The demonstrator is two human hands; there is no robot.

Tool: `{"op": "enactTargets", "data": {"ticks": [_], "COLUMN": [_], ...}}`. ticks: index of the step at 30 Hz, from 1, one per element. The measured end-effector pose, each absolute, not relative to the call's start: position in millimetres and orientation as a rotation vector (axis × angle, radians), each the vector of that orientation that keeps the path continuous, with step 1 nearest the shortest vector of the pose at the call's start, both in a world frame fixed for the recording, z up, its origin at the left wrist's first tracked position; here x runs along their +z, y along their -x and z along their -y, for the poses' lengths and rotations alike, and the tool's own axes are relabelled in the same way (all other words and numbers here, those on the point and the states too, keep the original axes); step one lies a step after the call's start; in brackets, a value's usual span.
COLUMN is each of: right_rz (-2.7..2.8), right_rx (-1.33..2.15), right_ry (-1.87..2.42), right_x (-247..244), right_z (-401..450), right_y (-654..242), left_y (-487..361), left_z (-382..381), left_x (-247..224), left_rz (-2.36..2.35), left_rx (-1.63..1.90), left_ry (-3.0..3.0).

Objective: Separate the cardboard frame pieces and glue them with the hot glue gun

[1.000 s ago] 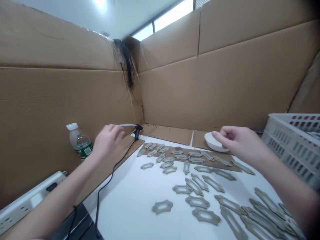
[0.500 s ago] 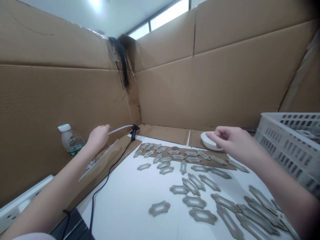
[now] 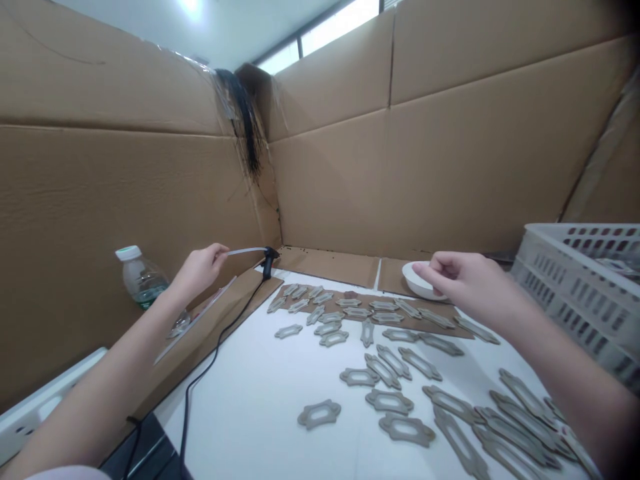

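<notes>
My left hand [image 3: 204,267] pinches the free end of a whitish glue stick [image 3: 247,251], whose other end sits in the back of a black glue gun [image 3: 269,262]. The gun stands at the far left corner of the white work surface [image 3: 250,407], its black cord running toward me. My right hand [image 3: 453,275] is closed at the rim of a small white bowl [image 3: 417,283]; anything between its fingertips is too small to make out. Several grey-green metal frames [image 3: 319,414] lie spread over the surface, some on a brown cardboard strip [image 3: 350,295].
A clear bottle [image 3: 143,280] with a white cap stands at the left, beyond my forearm. The white power strip [image 3: 45,400] lies at the lower left. On the right is a white plastic basket [image 3: 575,287]. Cardboard walls [image 3: 450,147] enclose the surface, with black strands [image 3: 245,120] hanging at the corner.
My left hand has moved slightly right and up along the glue stick, closer to the glue gun. My right hand has stayed at the bowl.
</notes>
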State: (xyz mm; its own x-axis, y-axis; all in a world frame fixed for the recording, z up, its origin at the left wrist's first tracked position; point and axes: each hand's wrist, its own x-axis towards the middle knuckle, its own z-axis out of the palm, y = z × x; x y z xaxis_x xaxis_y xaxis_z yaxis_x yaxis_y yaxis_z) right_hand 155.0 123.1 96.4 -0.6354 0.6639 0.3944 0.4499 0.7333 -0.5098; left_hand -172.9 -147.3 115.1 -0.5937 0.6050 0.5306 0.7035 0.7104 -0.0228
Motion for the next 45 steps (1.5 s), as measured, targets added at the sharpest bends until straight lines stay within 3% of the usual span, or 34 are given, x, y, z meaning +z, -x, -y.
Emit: {"op": "enactTargets", "data": {"ticks": [19, 45], "right_rz": [2.363, 2.398], "right_rx": [0.486, 0.489], "right_ry": [0.834, 0.788], "right_x": [91, 83], "right_z": [-125, -129], "right_y": [-151, -147], "left_y": [171, 163], "left_z": [154, 154], "left_x": [106, 106], "left_rz": [2.562, 2.497], "left_rx": [0.190, 0.192], "left_ry": [0.738, 0.765]}}
